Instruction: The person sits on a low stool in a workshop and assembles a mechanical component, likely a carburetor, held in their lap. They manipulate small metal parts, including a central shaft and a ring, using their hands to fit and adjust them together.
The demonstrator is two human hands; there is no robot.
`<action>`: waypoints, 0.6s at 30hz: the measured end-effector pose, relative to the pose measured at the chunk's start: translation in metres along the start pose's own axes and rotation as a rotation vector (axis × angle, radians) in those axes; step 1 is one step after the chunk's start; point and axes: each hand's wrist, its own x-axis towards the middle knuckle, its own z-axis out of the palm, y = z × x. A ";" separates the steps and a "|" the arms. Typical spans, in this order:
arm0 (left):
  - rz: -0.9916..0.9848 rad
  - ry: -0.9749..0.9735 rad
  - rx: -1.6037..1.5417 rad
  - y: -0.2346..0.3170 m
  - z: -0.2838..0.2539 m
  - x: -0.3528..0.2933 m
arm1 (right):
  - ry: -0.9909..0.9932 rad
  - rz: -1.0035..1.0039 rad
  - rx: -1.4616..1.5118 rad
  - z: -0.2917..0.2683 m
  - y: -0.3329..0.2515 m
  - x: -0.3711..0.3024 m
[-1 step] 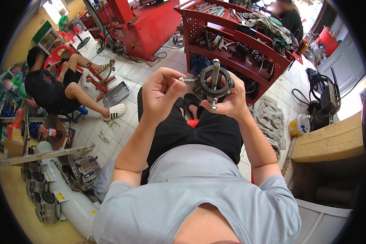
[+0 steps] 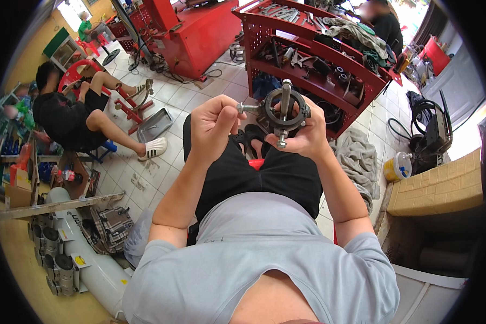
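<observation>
A dark metal ring tool (image 2: 267, 115) with bolts through its sides is held up in front of my lap. My right hand (image 2: 314, 134) grips its right side, the thumb near the lower bolt head (image 2: 281, 143). From the ring's left side a threaded bolt (image 2: 250, 108) sticks out. My left hand (image 2: 213, 125) is closed, thumb and fingers pinched at that bolt's head. An upright bar or bolt (image 2: 286, 94) crosses the ring's opening. Part of the ring's right side is hidden by my right fingers.
Ahead stands a red tool cart (image 2: 308, 81) loaded with wrenches, tools and rags. A grey cloth (image 2: 356, 159) and a white bucket (image 2: 398, 166) lie to the right. At the left a person (image 2: 70, 116) sits beside a grey tray (image 2: 154, 125). Red machinery (image 2: 200, 40) stands beyond.
My left fingers have curled in, and the thumb has risen toward the bolt head. The ring tool and my right hand have barely moved.
</observation>
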 end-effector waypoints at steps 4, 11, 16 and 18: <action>0.146 0.116 0.178 0.013 0.023 0.009 | -0.003 -0.004 -0.018 -0.001 0.002 -0.001; 0.029 -0.024 -0.013 0.000 0.007 0.005 | 0.005 -0.011 -0.009 -0.001 0.001 0.000; 0.037 0.051 0.211 0.008 0.010 0.001 | 0.002 -0.013 -0.010 -0.003 0.001 0.001; 0.008 0.027 0.134 0.006 0.005 0.000 | -0.006 -0.011 -0.010 -0.002 0.000 0.001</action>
